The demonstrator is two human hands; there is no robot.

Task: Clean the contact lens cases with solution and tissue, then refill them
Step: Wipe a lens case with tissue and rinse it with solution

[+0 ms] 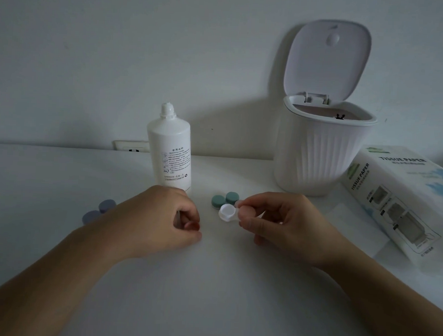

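1. R hand (271,218) pinches open white lens case (227,212) above table, just beside green caps (225,200).
2. L hand (167,216) curled, apparently empty.
3. Step: prob cleaning; next needs solution bottle (170,150).

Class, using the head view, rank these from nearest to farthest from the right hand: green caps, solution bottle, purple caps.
1. green caps: just left of the right hand.
2. solution bottle: farther left, behind.
3. purple caps: far left, beyond the left hand.

Bottle (170,150) left of bin (320,151), tissue pack (402,198) right, caps (225,200) seemingly between.
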